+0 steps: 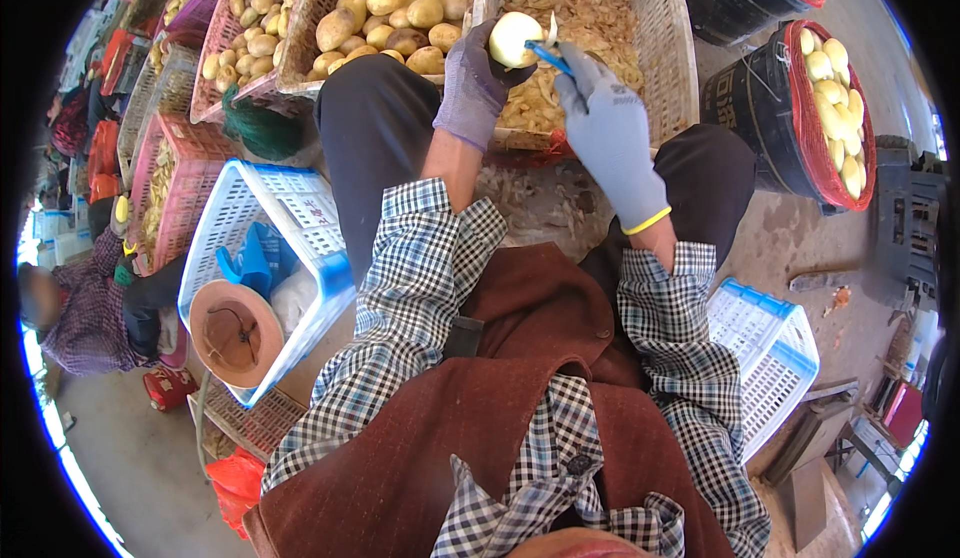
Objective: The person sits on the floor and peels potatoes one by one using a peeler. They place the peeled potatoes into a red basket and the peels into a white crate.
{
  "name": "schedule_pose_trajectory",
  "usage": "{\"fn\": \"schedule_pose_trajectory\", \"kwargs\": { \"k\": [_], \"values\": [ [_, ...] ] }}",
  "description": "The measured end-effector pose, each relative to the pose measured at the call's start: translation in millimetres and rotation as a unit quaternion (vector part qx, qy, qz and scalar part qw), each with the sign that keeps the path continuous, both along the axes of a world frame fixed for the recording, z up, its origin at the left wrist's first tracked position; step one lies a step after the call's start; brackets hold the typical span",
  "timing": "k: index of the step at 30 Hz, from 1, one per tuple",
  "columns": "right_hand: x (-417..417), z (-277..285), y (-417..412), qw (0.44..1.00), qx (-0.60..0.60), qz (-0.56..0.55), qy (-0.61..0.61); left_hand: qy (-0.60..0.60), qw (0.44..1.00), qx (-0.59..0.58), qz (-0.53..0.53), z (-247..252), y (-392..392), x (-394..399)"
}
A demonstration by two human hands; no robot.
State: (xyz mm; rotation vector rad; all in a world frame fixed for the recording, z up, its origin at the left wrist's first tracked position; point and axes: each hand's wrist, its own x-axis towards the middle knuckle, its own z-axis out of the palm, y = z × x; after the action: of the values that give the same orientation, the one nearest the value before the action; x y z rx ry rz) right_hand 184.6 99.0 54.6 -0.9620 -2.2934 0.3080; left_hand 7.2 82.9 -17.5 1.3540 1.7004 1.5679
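Observation:
My left hand (480, 78), in a purple-grey knit glove, grips a pale peeled potato (514, 39) over the edge of a white plastic crate (667, 55). In my right hand (604, 108), gloved in grey with a yellow cuff, is a blue-handled peeler (550, 57) whose head lies against the potato's right side. A thin strip of peel (553, 27) stands up beside the peeler. Brown peelings (607, 14) cover the bottom of the crate below both hands. To the left, a second crate (300, 48) holds unpeeled potatoes (386, 3).
Black buckets lined with red mesh, one (750, 108) at right, hold peeled potatoes (836, 108). A pink crate (206, 85) of potatoes stands farther left. Beside my left leg, a blue-white basket (255, 183) carries a hat (236, 329). Another person (90, 318) sits at far left.

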Motion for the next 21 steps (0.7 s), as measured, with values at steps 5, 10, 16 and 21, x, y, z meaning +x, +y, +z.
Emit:
{"fn": "schedule_pose_trajectory", "kwargs": {
  "k": [5, 10, 16, 21],
  "values": [
    [-8, -4, 31, 0.998, 0.050, 0.022, -0.005, -0.242, 0.968, 0.067, 0.016, -31, 20, -7],
    [-17, 0, 8, 0.996, 0.002, 0.020, -0.092, -0.575, 0.815, -0.029, 0.065, 28, 13, 11],
    [-4, -9, -36, 0.994, 0.004, 0.043, -0.101, -0.595, 0.803, 0.045, -0.001, 20, 14, -1],
    [-12, 7, -4, 0.997, 0.061, 0.023, -0.034, 0.011, 0.978, 0.199, 0.056, 14, 6, 13]
  ]
}}
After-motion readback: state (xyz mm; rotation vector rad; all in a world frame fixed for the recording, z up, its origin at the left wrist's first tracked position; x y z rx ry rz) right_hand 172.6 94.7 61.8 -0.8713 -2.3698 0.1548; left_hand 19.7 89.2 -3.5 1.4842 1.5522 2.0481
